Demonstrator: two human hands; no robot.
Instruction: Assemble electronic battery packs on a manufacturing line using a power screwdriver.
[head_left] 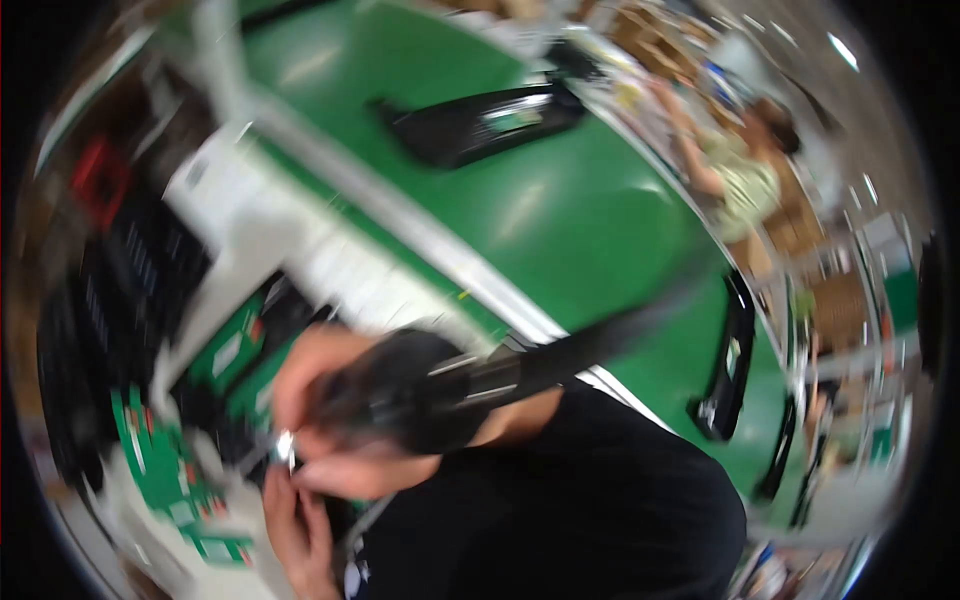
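My right hand (345,470) is closed round a blurred black hand tool (400,395), with a silver band and a long dark tail that trails to the right. The tool's exact kind is hard to make out. At its left end, a small bright metal piece (286,447) shows between both hands. My left hand (290,525) comes up from the lower edge, its fingers pressed together just below that piece; whatever they hold is too smeared to name. Green circuit boards (160,465) lie left of my hands, and another green board (230,350) rests among dark parts beyond them.
Past a pale rail runs a green conveyor surface (560,225) carrying a long black panel (470,125) and another black part (735,360). Black slotted trays (130,250) stand at the left, near a white box-like surface (225,190). A person in a light shirt (745,185) works across the conveyor.
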